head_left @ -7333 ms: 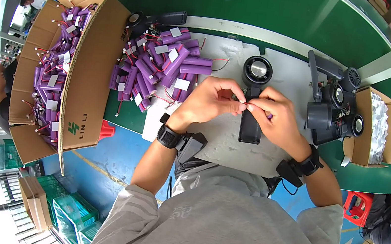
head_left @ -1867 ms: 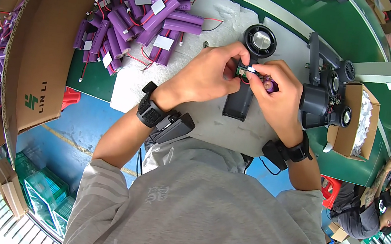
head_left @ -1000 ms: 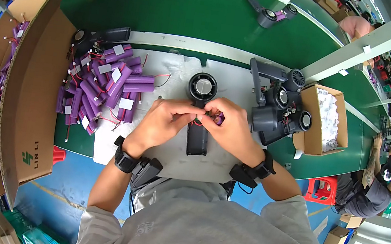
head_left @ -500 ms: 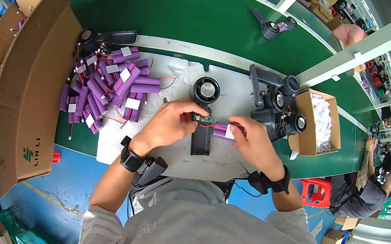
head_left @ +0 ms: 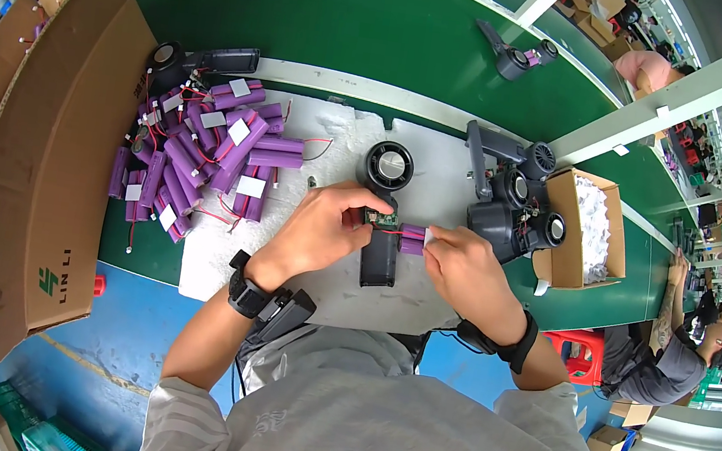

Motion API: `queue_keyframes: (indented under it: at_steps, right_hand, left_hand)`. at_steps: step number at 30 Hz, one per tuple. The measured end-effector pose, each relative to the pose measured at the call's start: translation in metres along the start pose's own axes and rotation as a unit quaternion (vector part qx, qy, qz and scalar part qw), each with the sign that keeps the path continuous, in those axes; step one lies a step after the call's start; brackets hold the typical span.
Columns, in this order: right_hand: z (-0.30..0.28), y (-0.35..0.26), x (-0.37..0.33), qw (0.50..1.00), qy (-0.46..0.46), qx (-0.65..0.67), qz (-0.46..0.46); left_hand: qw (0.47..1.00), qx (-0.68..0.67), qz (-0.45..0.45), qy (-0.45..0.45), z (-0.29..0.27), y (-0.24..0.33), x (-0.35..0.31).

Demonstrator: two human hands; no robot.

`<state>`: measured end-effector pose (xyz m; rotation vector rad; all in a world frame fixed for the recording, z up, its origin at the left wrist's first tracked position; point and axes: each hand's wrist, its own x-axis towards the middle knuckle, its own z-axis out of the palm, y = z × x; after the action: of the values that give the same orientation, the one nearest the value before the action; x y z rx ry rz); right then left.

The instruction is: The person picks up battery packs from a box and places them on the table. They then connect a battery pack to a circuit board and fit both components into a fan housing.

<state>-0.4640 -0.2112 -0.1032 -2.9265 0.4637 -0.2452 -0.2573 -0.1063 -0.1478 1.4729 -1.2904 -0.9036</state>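
Note:
In front of me, a black handheld blower with a round fan head (head_left: 388, 167) lies on a white foam sheet (head_left: 318, 298), its handle (head_left: 378, 265) toward me. A green circuit board (head_left: 386, 221) shows in the opening below the head. My left hand (head_left: 324, 228) is closed at that board, thumb and forefinger pinching its left edge; the fingertips are partly hidden. My right hand (head_left: 472, 273) is closed on the white-patched end of a purple battery pack (head_left: 412, 239), just right of the handle. A red wire runs between pack and board.
Many purple battery packs (head_left: 191, 151) with wires are piled left, beside a tall cardboard box (head_left: 53, 182). At right stand several black blower bodies (head_left: 508, 200) and a carton (head_left: 544, 268) of white pieces. More blowers (head_left: 513, 62) lie on the green bench (head_left: 388, 35). A co-worker (head_left: 665, 361) sits far right.
My right fingers have curled in more tightly around the battery pack's end, covering most of its white patch. My left hand stays at the board. The whole view has shifted slightly.

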Motion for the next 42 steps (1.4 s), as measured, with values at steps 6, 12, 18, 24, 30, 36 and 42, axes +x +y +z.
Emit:
queue_keyframes:
  at_steps: [6, 12, 18, 24, 30, 36, 42]
  right_hand:
    - [-0.003, 0.0, 0.004, 0.999, -0.012, 0.017, 0.042]
    - [0.0, 0.002, -0.004, 0.997, 0.012, 0.073, 0.03]
    - [-0.002, 0.001, -0.002, 0.997, 0.014, 0.063, 0.031]
    - [-0.004, 0.003, -0.004, 0.999, -0.005, 0.04, -0.007]
    - [-0.002, -0.003, 0.0, 1.0, 0.004, 0.026, 0.007]
    - [0.009, -0.001, -0.004, 0.992, 0.073, 0.041, 0.098]
    - [-0.033, 0.019, -0.018, 0.974, 0.151, 0.071, 0.155]
  left_hand:
    - [1.0, 0.008, -0.002, -0.002, -0.002, 0.003, 0.0]
    - [1.0, 0.012, 0.006, 0.0, -0.001, 0.002, -0.002]
    - [1.0, 0.007, 0.011, 0.0, -0.001, 0.002, -0.003]
    - [1.0, 0.002, 0.01, 0.005, -0.002, 0.002, -0.002]
    - [1.0, 0.007, 0.008, -0.008, -0.002, 0.0, -0.002]
    - [1.0, 0.009, 0.002, -0.006, -0.001, 0.003, -0.001]
    - [1.0, -0.001, -0.009, -0.01, -0.002, 0.001, -0.005]
